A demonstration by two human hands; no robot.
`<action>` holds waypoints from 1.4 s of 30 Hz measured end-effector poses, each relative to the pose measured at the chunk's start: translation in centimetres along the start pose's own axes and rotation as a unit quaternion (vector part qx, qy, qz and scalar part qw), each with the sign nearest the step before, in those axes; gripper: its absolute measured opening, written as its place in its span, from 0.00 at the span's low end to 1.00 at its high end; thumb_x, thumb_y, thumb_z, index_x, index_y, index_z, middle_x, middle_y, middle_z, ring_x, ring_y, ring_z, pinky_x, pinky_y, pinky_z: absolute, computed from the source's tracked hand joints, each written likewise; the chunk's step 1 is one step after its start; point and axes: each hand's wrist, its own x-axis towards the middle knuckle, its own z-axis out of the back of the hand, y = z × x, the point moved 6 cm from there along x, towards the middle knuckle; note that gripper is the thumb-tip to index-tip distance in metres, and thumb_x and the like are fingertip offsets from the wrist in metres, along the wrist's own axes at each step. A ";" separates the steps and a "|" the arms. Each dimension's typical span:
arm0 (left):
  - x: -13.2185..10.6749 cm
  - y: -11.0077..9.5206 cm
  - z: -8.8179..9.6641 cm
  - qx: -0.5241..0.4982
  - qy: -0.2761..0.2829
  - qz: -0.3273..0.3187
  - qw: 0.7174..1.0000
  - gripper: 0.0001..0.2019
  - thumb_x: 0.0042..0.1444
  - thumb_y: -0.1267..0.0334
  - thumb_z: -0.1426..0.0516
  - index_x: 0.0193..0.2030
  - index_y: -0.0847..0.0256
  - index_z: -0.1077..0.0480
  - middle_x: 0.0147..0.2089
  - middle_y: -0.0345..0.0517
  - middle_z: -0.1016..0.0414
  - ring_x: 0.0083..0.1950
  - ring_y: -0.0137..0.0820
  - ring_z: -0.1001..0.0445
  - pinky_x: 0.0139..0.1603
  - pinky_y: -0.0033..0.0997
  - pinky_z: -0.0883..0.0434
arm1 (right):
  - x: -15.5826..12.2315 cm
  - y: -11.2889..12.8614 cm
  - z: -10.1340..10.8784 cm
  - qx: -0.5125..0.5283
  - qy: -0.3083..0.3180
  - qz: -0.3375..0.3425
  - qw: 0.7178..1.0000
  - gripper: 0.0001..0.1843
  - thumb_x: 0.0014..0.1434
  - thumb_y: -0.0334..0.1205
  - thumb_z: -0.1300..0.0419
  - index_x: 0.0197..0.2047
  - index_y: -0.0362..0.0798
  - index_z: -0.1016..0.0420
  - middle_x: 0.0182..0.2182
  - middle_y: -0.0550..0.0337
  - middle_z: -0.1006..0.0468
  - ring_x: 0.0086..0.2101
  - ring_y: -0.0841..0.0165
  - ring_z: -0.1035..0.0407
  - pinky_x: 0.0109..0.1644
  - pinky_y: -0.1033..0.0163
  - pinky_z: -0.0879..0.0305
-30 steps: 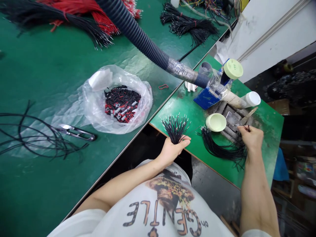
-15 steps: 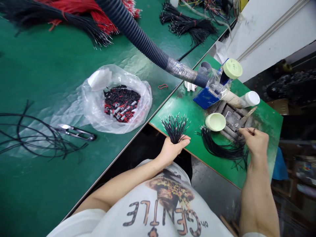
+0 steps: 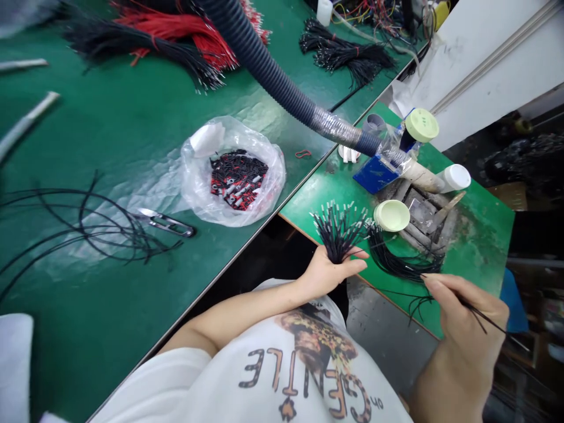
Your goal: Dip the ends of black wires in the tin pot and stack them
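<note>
My left hand (image 3: pixel 326 271) is closed around a bundle of black wires (image 3: pixel 338 235), whose bare silvery ends fan out above the fingers. Lower right, my right hand (image 3: pixel 469 314) pinches thin black wire (image 3: pixel 487 318); its tail sticks out past the back of the hand, and how many strands it has I cannot tell. Between the two hands, a curved bunch of loose black wires (image 3: pixel 392 258) lies on the small green table. A pale green cup (image 3: pixel 391 215) stands against that bunch, beside a grimy square metal pot (image 3: pixel 420 212).
A ribbed hose (image 3: pixel 282 79) arches over the bench to a blue box (image 3: pixel 373 174). A plastic bag (image 3: pixel 194 188) of small black and red pieces sits near thread snips (image 3: pixel 167 223). Red wires (image 3: pixel 176 32) and black bundles (image 3: pixel 352 56) lie farther back. A white lidded jar (image 3: pixel 456 176) stands right.
My right hand has moved from beside the metal pot down toward me, carrying thin black wire. The left hand still grips its bundle. The whole view has shifted slightly.
</note>
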 end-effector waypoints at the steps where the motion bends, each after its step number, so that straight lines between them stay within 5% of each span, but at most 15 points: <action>1: -0.2 -0.3 -0.4 0.000 0.014 -0.006 1.000 0.21 0.42 0.50 0.28 0.35 0.67 0.20 0.17 0.33 0.40 0.20 0.21 0.45 0.22 0.26 0.45 | -0.4 0.2 -0.6 0.006 0.021 0.000 1.000 0.05 0.50 0.43 0.28 0.28 0.53 0.16 0.27 0.60 0.17 0.29 0.61 0.24 0.35 0.59 0.29; 10: -1.4 -0.6 -2.0 -0.010 0.099 -0.033 0.995 0.24 0.42 0.50 0.28 0.39 0.67 0.20 0.19 0.32 0.42 0.22 0.21 0.46 0.25 0.26 0.42 | -1.6 0.0 -3.8 0.052 0.116 0.027 0.991 0.06 0.52 0.43 0.30 0.27 0.51 0.16 0.26 0.59 0.17 0.26 0.64 0.24 0.31 0.62 0.28; 19: -1.9 -0.8 -1.5 0.003 0.085 -0.095 0.992 0.18 0.48 0.49 0.31 0.29 0.65 0.22 0.32 0.47 0.23 0.35 0.33 0.27 0.41 0.34 0.28 | -2.9 0.5 -4.4 0.059 0.139 0.051 0.987 0.05 0.54 0.42 0.30 0.29 0.53 0.16 0.26 0.63 0.17 0.25 0.68 0.26 0.30 0.65 0.31; 22: -1.7 -1.2 -0.8 0.008 0.070 -0.092 0.993 0.17 0.48 0.51 0.31 0.28 0.65 0.23 0.27 0.43 0.28 0.31 0.28 0.30 0.36 0.30 0.30 | -3.3 0.2 -3.7 0.064 0.116 0.035 0.991 0.04 0.52 0.42 0.29 0.28 0.52 0.16 0.26 0.62 0.17 0.26 0.66 0.26 0.31 0.63 0.31; 25: -1.1 -1.1 0.5 -0.012 0.010 -0.060 0.998 0.19 0.48 0.49 0.31 0.27 0.65 0.26 0.19 0.35 0.39 0.21 0.21 0.42 0.23 0.24 0.42 | -3.6 -0.5 -2.5 0.084 0.024 0.008 0.996 0.05 0.51 0.43 0.28 0.29 0.51 0.16 0.24 0.60 0.18 0.25 0.65 0.27 0.30 0.62 0.32; 28: -1.0 -0.2 0.5 -0.053 0.017 -0.008 0.998 0.22 0.44 0.47 0.29 0.29 0.65 0.26 0.18 0.31 0.42 0.18 0.18 0.48 0.18 0.24 0.52 | -4.0 -0.8 -2.7 0.107 -0.022 0.005 0.994 0.08 0.49 0.44 0.27 0.29 0.50 0.16 0.25 0.58 0.18 0.26 0.63 0.26 0.31 0.60 0.32; 35: -2.0 0.3 -1.6 -0.074 0.087 0.039 0.993 0.25 0.36 0.48 0.26 0.35 0.67 0.21 0.16 0.31 0.42 0.18 0.19 0.47 0.19 0.25 0.51 | -5.1 0.0 -5.4 0.085 0.003 0.019 0.996 0.08 0.53 0.48 0.31 0.30 0.52 0.16 0.28 0.58 0.17 0.27 0.61 0.25 0.32 0.57 0.29; 42: -1.9 0.1 -1.2 -0.070 0.090 0.024 0.993 0.23 0.40 0.48 0.27 0.32 0.68 0.21 0.17 0.34 0.39 0.18 0.18 0.48 0.20 0.26 0.53 | -5.4 0.1 -6.6 0.103 0.078 0.017 0.991 0.07 0.54 0.44 0.31 0.33 0.50 0.15 0.28 0.60 0.18 0.27 0.65 0.28 0.33 0.62 0.33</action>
